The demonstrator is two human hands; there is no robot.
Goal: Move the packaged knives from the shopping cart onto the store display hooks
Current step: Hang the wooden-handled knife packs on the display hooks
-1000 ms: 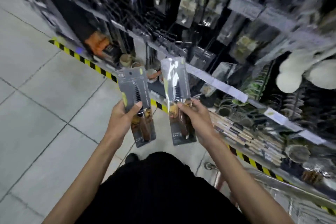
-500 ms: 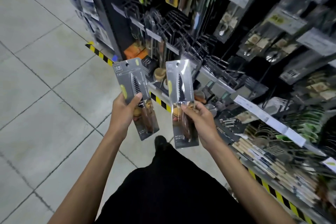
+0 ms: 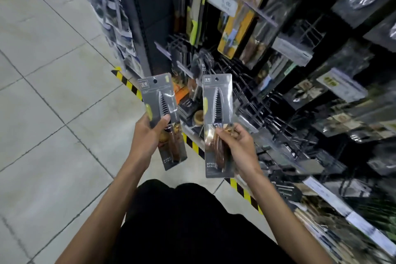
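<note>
I hold two packaged knives upright, each a grey card with a serrated blade and a brown wooden handle under clear plastic. My left hand [image 3: 147,137] grips the left knife package [image 3: 159,100] by its middle. My right hand [image 3: 237,146] grips the right knife package [image 3: 217,100] near the handle. Both cards have a hang hole at the top. Black wire display hooks [image 3: 242,77] stick out of the rack just beyond and to the right of the right package. The shopping cart is out of view.
The store rack on the right is crowded with hanging kitchen tools, white price tags [image 3: 291,48] and a yellow boxed item [image 3: 237,25]. Yellow-black hazard tape [image 3: 128,82] runs along the rack's foot. Grey tiled floor [image 3: 53,92] stretches to the left.
The view has swung up and left along the rack, bringing the wire hooks closer behind the packages. Both hands keep their hold on the knives, and the cart rail has left the view.
</note>
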